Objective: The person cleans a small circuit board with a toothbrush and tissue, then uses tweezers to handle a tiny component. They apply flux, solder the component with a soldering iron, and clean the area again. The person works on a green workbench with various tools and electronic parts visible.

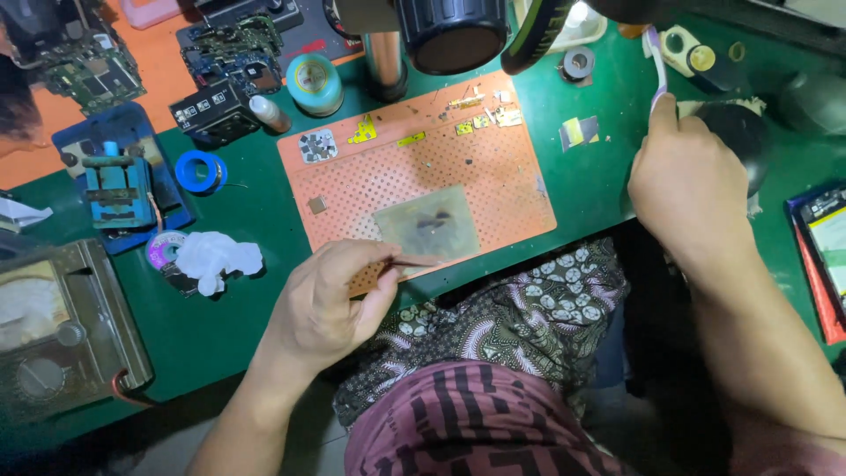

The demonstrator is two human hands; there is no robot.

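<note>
My left hand (330,300) rests at the near edge of the orange perforated work mat (388,172), fingers pinched on thin tweezers (414,261) that point right. A grey square plate (429,222) with a small dark part on it lies on the mat just above the tweezers' tip. My right hand (689,181) is raised at the right over the green table mat, gripping a white and purple toothbrush (654,62) that points up and away. Small yellow and metal parts (410,138) lie along the mat's far edge.
A black microscope head (451,33) hangs over the mat's far side. A teal tape roll (315,84), a blue ring (199,170), a blue clamp (119,189), circuit boards (88,75) and white tissue (216,257) sit left. A meter box (62,330) is near left.
</note>
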